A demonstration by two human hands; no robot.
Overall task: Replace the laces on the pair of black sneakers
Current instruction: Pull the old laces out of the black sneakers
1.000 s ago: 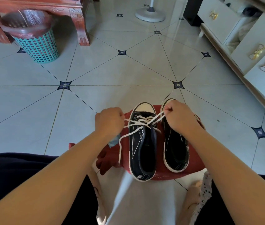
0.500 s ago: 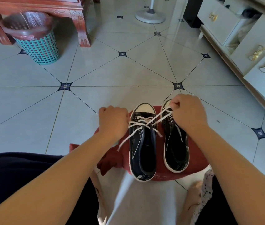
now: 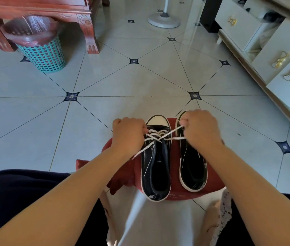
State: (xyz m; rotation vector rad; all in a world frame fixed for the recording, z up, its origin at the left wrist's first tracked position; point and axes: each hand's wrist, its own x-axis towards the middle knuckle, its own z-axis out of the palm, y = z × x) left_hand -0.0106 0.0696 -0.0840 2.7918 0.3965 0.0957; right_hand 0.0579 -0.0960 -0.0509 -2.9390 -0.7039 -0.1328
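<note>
Two black sneakers with white soles stand side by side on a red stool point(image 3: 209, 189), toes pointing away from me. The left sneaker point(image 3: 155, 167) carries a white lace point(image 3: 155, 136) threaded through its front eyelets. My left hand point(image 3: 128, 134) is closed on one end of that lace at the shoe's left side; a loose tail hangs down from it. My right hand point(image 3: 200, 129) is closed on the other end, which runs taut across to the right. That hand covers the toe of the right sneaker point(image 3: 193, 167), where no lace shows.
A dark red cloth point(image 3: 121, 176) hangs off the stool's left side. A teal bin point(image 3: 43, 54) stands under a red wooden table point(image 3: 91, 34) at the far left. A fan base point(image 3: 163, 20) stands far ahead, white cabinets point(image 3: 268, 55) line the right, and my knees frame the stool.
Both hands have drawn the lace ends outward, and the crossing over the left sneaker now lies tighter. The tail below my left hand has grown shorter. The camera view has tilted slightly.
</note>
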